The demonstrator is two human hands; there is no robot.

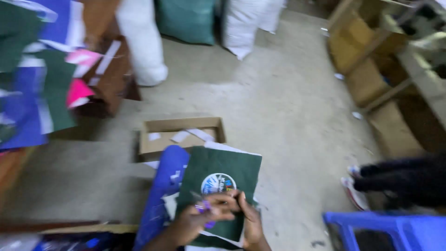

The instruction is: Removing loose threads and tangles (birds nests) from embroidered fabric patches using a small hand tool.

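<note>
both hands met low in the frame over a dark green fabric piece (218, 174) bearing a round blue and white printed patch (218, 183). the left hand (197, 222) was curled, fingers closed around what looked like a small purple-handled tool (204, 209), though the blur made its kind hard to tell. the right hand (248, 216) pinched the green fabric just beside the patch, fingers bent onto the cloth. the green piece lay on the person's lap over a blue fabric piece (162, 186). just beyond it on the concrete floor (288, 107) sat a shallow cardboard box (181, 135) with white paper strips inside. a blue plastic stool (385, 230) stood at the right, near another person's shoe (355, 190).
</note>
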